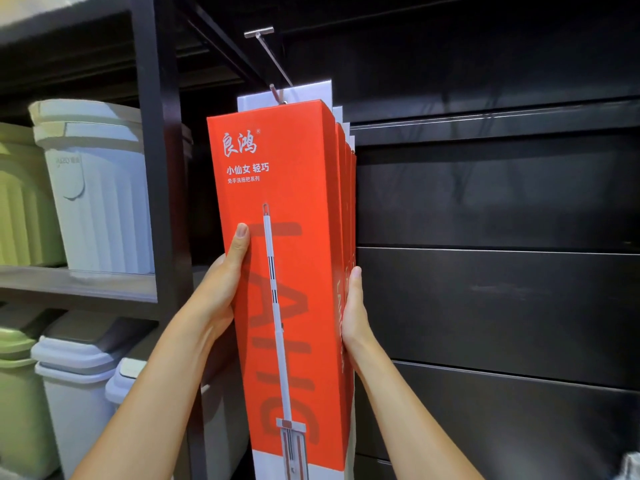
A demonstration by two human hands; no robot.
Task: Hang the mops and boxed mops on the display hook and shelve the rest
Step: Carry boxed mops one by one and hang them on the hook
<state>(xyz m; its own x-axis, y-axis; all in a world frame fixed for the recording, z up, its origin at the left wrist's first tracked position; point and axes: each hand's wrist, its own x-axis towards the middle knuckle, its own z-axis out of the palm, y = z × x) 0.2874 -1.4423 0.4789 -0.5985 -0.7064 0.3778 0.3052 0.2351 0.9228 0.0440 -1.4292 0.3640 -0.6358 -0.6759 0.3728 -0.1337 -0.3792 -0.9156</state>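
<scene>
A tall orange boxed mop [294, 271] with white lettering and a printed mop picture stands upright in front of me. Its white hang tab [263, 98] sits at the metal display hook [273, 60], which juts from the dark panel wall. Several more orange boxed mops [350, 202] hang close behind it on the same hook. My left hand [225, 282] grips the box's left edge, thumb lying on the front face. My right hand [355, 306] presses against the right side, its fingers hidden behind the boxes.
To the left, a black shelf post [162, 168] frames shelves that carry white bins [100, 188] and pale green bins [20, 202], with more bins [69, 375] on the level below. Dark slatted wall panels [495, 271] fill the right side.
</scene>
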